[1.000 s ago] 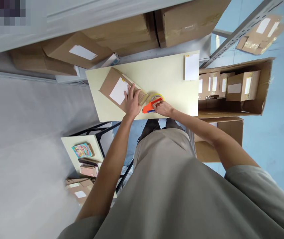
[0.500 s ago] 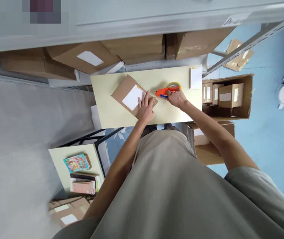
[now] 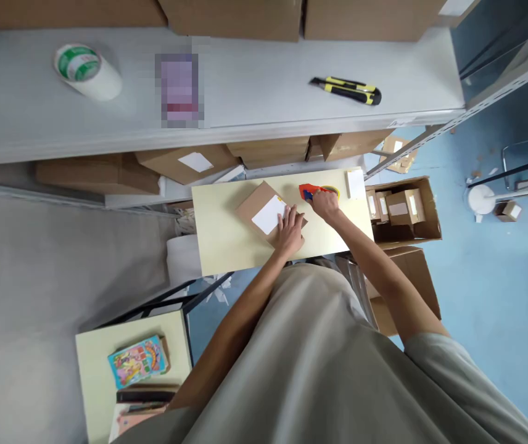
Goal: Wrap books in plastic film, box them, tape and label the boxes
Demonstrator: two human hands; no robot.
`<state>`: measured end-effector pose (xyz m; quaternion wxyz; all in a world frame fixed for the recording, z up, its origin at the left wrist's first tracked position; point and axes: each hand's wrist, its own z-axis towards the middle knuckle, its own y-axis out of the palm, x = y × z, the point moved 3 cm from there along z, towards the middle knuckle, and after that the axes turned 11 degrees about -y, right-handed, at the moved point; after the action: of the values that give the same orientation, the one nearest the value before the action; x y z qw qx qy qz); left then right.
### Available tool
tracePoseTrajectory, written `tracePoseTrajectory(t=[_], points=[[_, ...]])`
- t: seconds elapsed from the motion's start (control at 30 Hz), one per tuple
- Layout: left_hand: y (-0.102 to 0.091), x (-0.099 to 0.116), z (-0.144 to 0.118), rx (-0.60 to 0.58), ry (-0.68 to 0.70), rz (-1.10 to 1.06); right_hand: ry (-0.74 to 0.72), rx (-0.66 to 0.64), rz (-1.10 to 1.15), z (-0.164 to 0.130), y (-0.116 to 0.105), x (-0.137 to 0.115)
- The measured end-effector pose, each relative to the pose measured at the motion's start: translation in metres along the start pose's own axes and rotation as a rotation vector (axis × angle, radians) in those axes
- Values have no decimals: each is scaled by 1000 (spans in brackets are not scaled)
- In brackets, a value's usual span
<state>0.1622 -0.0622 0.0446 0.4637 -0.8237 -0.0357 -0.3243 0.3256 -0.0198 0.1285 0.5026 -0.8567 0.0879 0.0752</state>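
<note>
A flat brown cardboard box [image 3: 255, 205] with a white label [image 3: 269, 214] lies on the pale yellow table [image 3: 227, 240]. My left hand [image 3: 290, 230] presses flat on the box's near right corner, fingers spread. My right hand [image 3: 325, 203] grips an orange tape dispenser [image 3: 309, 190] with a yellow-edged tape roll, resting on the table just right of the box. A white pad [image 3: 354, 183] lies at the table's far right corner.
A grey shelf [image 3: 255, 105] above holds a tape roll [image 3: 87, 71] and a yellow-black utility knife [image 3: 347, 90]. Cardboard boxes sit under it. An open carton [image 3: 425, 209] of small boxes stands right of the table. A lower table [image 3: 92, 364] at left holds a colourful book [image 3: 138, 361].
The view has tilted upward, revealing the shelf top. My right hand has carried the tape dispenser away from the box's edge toward the far side of the table. My left hand stays on the box.
</note>
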Motion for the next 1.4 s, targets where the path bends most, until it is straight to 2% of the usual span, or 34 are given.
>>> tracePoseTrajectory(t=[0.07, 0.13, 0.23, 0.33, 0.47, 0.57, 0.63, 0.73, 0.83, 0.93, 1.0, 1.1, 1.17, 1.23, 1.3, 1.33, 1.4], points=[[-9, 1, 0, 38, -20, -93, 47, 31, 20, -9, -9, -4], [-24, 5, 1, 125, 2, -224, 108, 56, 66, -22, -14, -7], [-58, 19, 0, 314, 147, -371, 176, 102, 191, -37, -21, -11], [-99, 39, 1, 488, 260, -410, 114, 216, 310, -38, -44, -18], [-156, 72, 14, 625, 360, -408, -113, 373, 335, -24, -106, -24], [-196, 96, 33, 706, 386, -423, -255, 476, 225, -5, -162, -25], [-216, 107, 48, 722, 351, -413, -301, 524, 111, 11, -194, -27], [-229, 115, 69, 690, 241, -348, -316, 526, -27, 34, -225, -33], [-221, 114, 78, 639, 162, -292, -346, 477, -94, 55, -231, -40], [-198, 105, 74, 611, 100, -278, -397, 448, -120, 75, -222, -45], [-180, 92, 69, 595, 26, -269, -425, 490, -106, 85, -214, -45], [-152, 65, 59, 559, -125, -229, -496, 663, 1, 87, -196, -36], [-134, 42, 51, 506, -244, -210, -557, 795, 127, 78, -172, -21], [-119, 17, 42, 442, -368, -199, -564, 881, 291, 61, -129, 2], [-106, -6, 35, 400, -489, -170, -465, 882, 504, 40, -70, 28], [-101, -16, 32, 385, -542, -147, -375, 841, 631, 28, -37, 40], [-97, -31, 34, 366, -594, -115, -104, 641, 930, 6, 32, 56]])
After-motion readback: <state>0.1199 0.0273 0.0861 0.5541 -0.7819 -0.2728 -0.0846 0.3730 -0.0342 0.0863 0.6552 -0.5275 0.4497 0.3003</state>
